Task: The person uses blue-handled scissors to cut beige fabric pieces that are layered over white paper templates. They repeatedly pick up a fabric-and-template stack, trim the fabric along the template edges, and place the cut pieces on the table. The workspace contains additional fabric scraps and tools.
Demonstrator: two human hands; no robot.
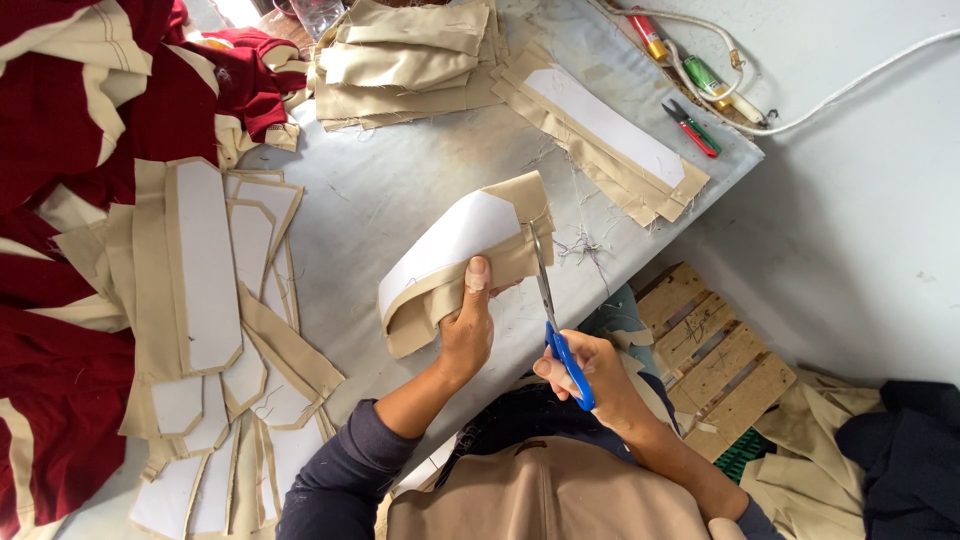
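Head view first, nearest to us: our right hand [590, 375] has its fingers through the blue plastic handles of a pair of steel-bladed scissors [556, 325], its grip closed round them, with the blades reaching up to the right edge of the folded tan fabric piece with white stiffener backing [455, 260]. Our left hand [468, 325] pinches that piece from below, thumb on top along its middle, holding it just above the counter [400, 190].

We judge the piece light and limp in the cloth but made firmer by the white backing, so it folds without flopping; its raw edges look frayed and may shed threads. Holding it close to the cut line, as the left hand does, should keep it from sagging away from the blades.

To the left lie many flat tan strips with white pointed backings [205, 265], overlapping one another, beside heaped dark red cloth [60, 130]. Farther off sit a stack of folded tan pieces [410, 55] and a long tan strip with white backing [605, 130]. At the far right corner rest small red-and-green-handled snips [692, 128], two lighters and a white cord [850, 90]. The pale grey counter is littered with loose threads. Beyond its right edge we see a wooden pallet [715, 345] on a grey floor.
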